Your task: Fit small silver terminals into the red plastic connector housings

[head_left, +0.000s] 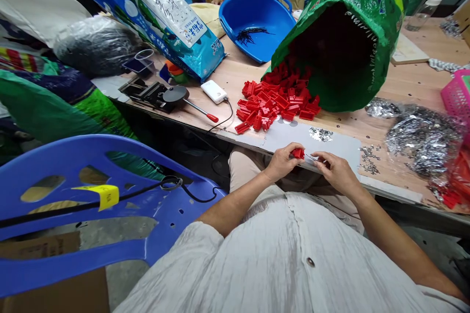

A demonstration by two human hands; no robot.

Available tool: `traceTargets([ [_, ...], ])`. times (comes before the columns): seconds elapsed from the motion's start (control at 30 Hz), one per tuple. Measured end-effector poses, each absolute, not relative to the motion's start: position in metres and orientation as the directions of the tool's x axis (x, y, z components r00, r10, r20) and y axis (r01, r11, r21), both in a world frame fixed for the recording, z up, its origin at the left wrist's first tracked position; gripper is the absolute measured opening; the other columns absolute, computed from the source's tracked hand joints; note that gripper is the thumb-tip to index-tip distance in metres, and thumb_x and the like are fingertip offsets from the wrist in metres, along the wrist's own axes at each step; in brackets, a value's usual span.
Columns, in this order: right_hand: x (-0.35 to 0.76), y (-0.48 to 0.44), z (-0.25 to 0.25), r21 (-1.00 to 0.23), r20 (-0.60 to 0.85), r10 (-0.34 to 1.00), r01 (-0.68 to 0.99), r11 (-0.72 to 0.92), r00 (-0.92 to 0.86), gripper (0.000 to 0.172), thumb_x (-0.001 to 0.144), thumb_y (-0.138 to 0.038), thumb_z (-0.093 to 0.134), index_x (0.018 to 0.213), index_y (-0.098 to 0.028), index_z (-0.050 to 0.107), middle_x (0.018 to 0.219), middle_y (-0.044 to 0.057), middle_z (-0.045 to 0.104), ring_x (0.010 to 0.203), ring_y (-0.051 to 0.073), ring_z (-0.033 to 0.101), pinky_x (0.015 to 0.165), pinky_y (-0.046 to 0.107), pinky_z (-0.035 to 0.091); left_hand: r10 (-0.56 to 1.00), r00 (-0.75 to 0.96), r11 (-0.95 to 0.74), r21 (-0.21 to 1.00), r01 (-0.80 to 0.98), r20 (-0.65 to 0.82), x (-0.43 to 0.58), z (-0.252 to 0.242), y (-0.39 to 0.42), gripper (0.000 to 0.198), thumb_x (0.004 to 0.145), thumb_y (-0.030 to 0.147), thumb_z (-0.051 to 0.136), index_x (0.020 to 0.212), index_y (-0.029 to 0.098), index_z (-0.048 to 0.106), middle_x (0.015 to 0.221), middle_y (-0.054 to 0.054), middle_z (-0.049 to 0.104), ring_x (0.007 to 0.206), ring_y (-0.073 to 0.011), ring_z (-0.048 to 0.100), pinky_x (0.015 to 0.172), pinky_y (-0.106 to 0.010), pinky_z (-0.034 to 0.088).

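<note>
My left hand [282, 162] is closed around a small red plastic part [298, 154] at the table's front edge. In my right hand [335, 168], thumb and fingers pinch a thin metal piece [311, 157], its tip pointing at the red part. Whether the two touch I cannot tell. Just beyond my hands lies a grey sheet [341, 144] bearing a heap of small metal pieces [321, 134]. A pile of similar red plastic parts [275, 100] spills from the mouth of a green sack [385, 24].
A blue basin [235, 14] holds thin dark strips. Left of the pile are a white power bank [214, 91] with a cable and a lever tool [183, 99]. Bags of metal pieces [422, 137] and a pink basket [457, 93] stand right. A blue chair [165, 234] is beside me.
</note>
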State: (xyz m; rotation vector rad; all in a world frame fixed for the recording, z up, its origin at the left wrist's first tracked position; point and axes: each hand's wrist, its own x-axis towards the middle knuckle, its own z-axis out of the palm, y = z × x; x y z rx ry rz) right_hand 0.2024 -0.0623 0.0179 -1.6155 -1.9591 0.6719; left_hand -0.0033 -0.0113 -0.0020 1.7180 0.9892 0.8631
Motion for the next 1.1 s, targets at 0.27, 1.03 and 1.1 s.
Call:
traceTargets([
  [0.27,0.200,-0.056,0.016,-0.637,0.080,0.972,0.739,0.219,-0.219,0.023,0.089,-0.028,0.053,0.103,-0.024,0.071,0.098,0.005,0.073,0.085,0.020,0.067,0.078,0.033,0.051,0.852,0.511,-0.303,0.905,0.300,0.116,-0.001,-0.001,-0.003,0.038,0.075,0.021,0.071,0.113,0.019,0.067,0.105,-0.003,0.071,0.095,-0.0165,0.065,0.091,-0.025,0.046],
  [1.03,0.178,-0.063,0.008,-0.527,0.086,0.986,0.833,0.166,-0.142,0.020,0.092,-0.025,0.047,0.098,-0.023,0.067,0.097,0.007,0.069,0.087,0.022,0.065,0.075,0.033,0.048,0.845,0.525,-0.288,0.911,0.295,0.097,-0.001,0.000,-0.001,0.030,0.074,0.024,0.070,0.104,0.020,0.066,0.097,-0.001,0.070,0.089,-0.0161,0.063,0.087,-0.026,0.045],
  [1.1,0.184,-0.063,0.009,-0.575,0.080,0.982,0.796,0.187,-0.173,0.021,0.093,-0.026,0.047,0.101,-0.024,0.065,0.099,0.006,0.069,0.090,0.022,0.064,0.079,0.035,0.048,0.853,0.512,-0.278,0.917,0.287,0.099,-0.003,0.001,-0.005,0.030,0.074,0.023,0.070,0.103,0.020,0.065,0.095,-0.001,0.069,0.088,-0.0155,0.062,0.086,-0.026,0.045],
])
